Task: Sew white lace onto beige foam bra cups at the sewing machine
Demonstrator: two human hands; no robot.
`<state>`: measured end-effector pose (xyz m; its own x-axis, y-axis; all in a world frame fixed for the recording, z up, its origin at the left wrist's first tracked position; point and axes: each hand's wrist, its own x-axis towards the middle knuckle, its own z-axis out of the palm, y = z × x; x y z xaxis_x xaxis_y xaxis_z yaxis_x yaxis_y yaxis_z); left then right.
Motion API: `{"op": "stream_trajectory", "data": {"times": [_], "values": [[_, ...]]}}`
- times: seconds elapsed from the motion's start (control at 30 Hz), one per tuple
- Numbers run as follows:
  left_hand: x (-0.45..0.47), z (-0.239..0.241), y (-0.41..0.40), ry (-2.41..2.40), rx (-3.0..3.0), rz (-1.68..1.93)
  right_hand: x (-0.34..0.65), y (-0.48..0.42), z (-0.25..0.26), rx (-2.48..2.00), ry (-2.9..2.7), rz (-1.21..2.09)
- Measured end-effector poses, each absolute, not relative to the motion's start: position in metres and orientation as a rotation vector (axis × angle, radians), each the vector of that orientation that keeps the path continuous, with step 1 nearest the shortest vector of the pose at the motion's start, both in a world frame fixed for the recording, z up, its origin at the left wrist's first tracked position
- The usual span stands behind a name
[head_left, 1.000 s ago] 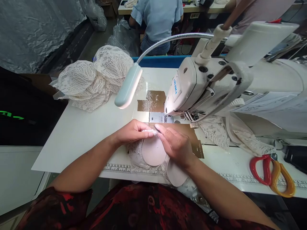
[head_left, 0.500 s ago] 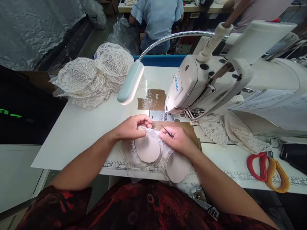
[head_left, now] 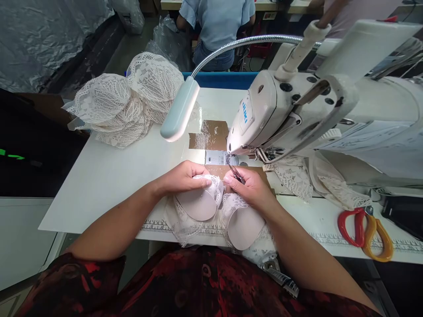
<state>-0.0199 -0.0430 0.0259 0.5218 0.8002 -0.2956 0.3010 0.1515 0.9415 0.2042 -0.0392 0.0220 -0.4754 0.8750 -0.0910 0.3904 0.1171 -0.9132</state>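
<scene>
A lace bra with two pale pink padded cups (head_left: 201, 207) lies on the white sewing table (head_left: 115, 176) just in front of me, inner side up. My left hand (head_left: 183, 177) is closed, pinching the lace top edge of the left cup. My right hand (head_left: 249, 185) is closed round small metal thread snips (head_left: 236, 173), whose tips sit at the lace between the two cups. The right cup (head_left: 244, 222) rests by my right wrist. The sewing machine head (head_left: 261, 114) stands just behind my hands.
A heap of lace cups (head_left: 125, 103) lies at the table's back left. A gooseneck lamp (head_left: 180, 110) hangs over the middle. Lace pieces (head_left: 297, 178) lie under the machine arm. Red and orange scissors (head_left: 366, 226) rest at the right. Another person sits at a bench behind.
My hands have turned the bra so both cups lie side by side. The snips came into view in my right hand and moved to the lace between the cups.
</scene>
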Motion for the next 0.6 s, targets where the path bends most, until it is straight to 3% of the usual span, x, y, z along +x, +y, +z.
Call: {"op": "stream_trajectory", "data": {"times": [0.43, 0.6], "values": [[-0.0209, 0.0257, -0.0438, 1.057, 1.397, 0.478, 0.2082, -0.0382, 0.0216, -1.110, -1.969, 1.384], [-0.0204, 0.0243, -0.0433, 1.036, 1.392, 0.471, 0.2028, -0.0422, 0.0229, -1.124, -1.937, 1.119]]}}
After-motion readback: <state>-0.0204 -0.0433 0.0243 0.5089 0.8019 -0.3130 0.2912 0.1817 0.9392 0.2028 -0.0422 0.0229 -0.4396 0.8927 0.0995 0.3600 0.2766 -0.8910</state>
